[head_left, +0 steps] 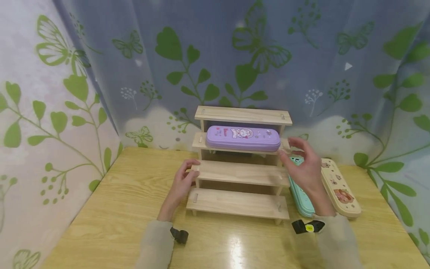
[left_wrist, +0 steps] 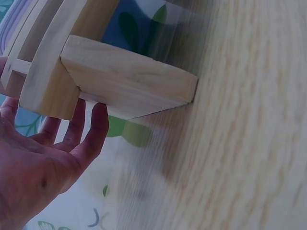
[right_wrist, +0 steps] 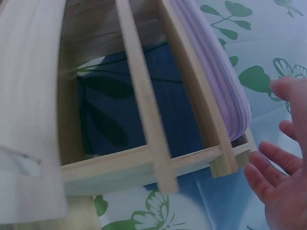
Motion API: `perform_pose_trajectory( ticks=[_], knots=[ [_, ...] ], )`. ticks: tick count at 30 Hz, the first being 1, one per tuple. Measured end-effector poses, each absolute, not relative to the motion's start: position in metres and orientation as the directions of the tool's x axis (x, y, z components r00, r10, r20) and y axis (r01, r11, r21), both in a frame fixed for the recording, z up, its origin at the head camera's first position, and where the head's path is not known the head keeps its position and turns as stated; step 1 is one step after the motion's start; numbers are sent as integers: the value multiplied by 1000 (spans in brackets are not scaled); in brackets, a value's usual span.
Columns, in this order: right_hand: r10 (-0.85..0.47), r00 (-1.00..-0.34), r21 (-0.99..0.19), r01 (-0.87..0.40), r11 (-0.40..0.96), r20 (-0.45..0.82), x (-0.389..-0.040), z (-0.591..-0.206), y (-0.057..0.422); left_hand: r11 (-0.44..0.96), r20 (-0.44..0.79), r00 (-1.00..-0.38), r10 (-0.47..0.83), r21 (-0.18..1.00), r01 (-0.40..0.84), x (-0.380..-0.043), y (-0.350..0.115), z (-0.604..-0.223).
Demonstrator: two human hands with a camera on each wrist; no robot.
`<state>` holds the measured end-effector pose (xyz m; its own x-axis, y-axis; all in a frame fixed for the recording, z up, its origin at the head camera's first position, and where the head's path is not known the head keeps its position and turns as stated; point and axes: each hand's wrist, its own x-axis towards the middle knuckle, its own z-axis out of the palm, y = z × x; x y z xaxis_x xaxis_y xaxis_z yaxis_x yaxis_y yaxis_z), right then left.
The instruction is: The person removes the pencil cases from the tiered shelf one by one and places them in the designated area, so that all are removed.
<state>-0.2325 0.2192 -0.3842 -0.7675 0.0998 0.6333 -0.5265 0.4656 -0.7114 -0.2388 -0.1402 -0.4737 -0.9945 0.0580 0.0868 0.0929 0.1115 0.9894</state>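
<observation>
A stepped wooden rack [head_left: 240, 172] with several tiers stands on the table. Lying lengthwise on its second tier from the top is a purple pencil case [head_left: 243, 139] with a cartoon print; its zipped side shows in the right wrist view. My left hand [head_left: 182, 183] holds the rack's left end at a middle tier, and in the left wrist view its fingers [left_wrist: 98, 125] curve against the wooden side piece. At the rack's right end, my right hand [head_left: 307, 168] hovers beside the purple case with loosely bent fingers and nothing in its grasp.
To the right of the rack, partly behind my right hand, a teal pencil case [head_left: 304, 200] and a cream pencil case [head_left: 340, 186] lie side by side on the wooden table [head_left: 111, 209]. Patterned cloth [head_left: 215, 56] with leaves and butterflies hangs behind the table and along its sides.
</observation>
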Motion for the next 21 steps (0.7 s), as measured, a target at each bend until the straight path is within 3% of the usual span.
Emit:
perform_pose_trajectory(
  ticks=[8, 21],
  knots=[
    [86, -806, -747, -496, 443, 586, -244, -378, 218, 113, 92, -994, 61, 989, 99, -239, -138, -473],
    [13, -874, -722, -394, 569, 486, -260, -378, 213, 118, 99, -993, 67, 987, 106, -238, -138, -473]
  ],
)
